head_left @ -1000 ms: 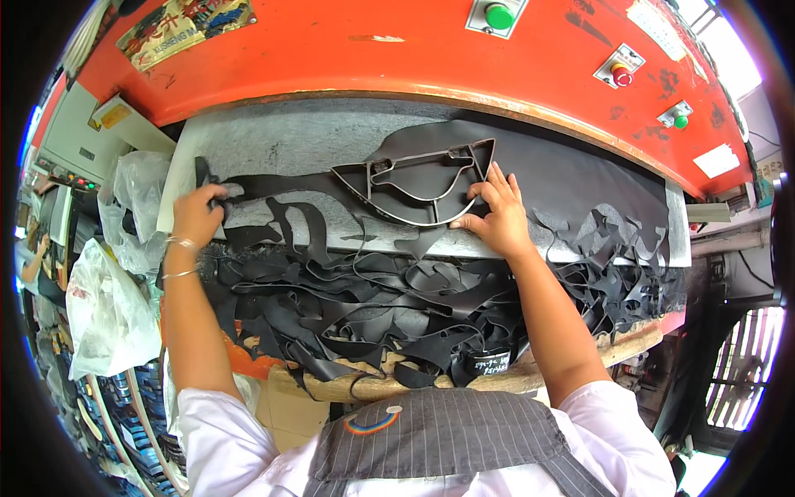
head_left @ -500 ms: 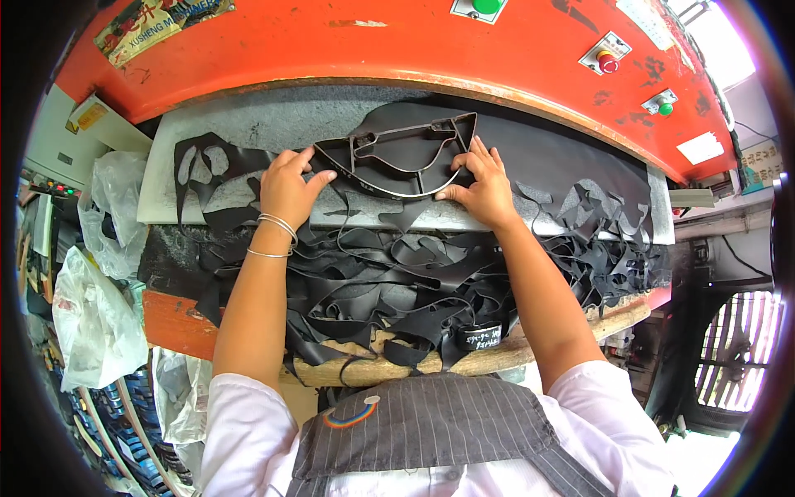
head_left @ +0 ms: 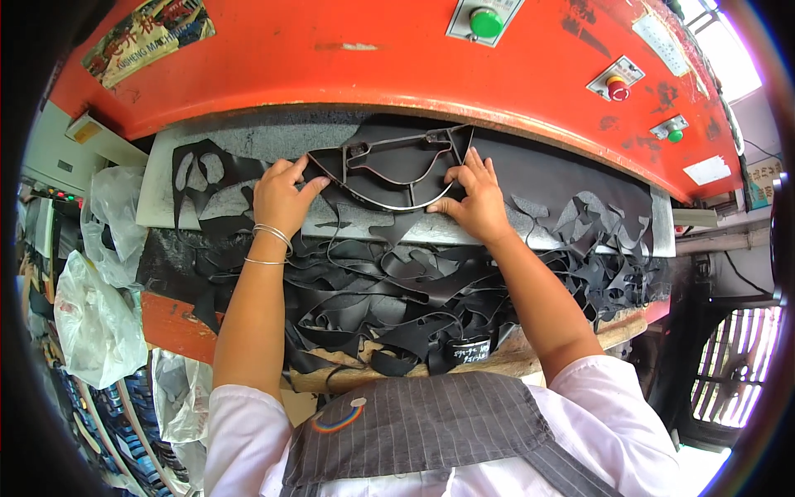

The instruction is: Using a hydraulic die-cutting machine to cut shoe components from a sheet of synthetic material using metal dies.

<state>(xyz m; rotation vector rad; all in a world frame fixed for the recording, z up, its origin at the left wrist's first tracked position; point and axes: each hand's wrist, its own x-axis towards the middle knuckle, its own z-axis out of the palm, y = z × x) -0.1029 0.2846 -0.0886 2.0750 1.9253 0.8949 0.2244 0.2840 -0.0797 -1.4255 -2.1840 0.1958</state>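
A metal cutting die (head_left: 411, 195), shaped like a half-moon with a smaller curved blade inside, rests over a black leather-like sheet (head_left: 538, 170) on a pale cutting board (head_left: 265, 137). My left hand (head_left: 283, 195) grips the die's left corner, thumb on the near side. Around its right end my right hand (head_left: 476, 197) is closed, with the thumb at the curved lower edge and fingers by the upper corner. Left of the die, the sheet has cut-out holes. Exactly how the blade edge meets the sheet is hard to see.
The red press (head_left: 331, 79) with green and red buttons spans the far side, close behind the die. Tangled black offcuts (head_left: 389, 286) pile along the board's near edge, above a wooden beam (head_left: 530, 352). Clear plastic bags (head_left: 95, 323) hang at the left.
The view has tilted, showing more of the red press. Both hands keep hold of the cutting die, which now appears slightly nearer the press edge.
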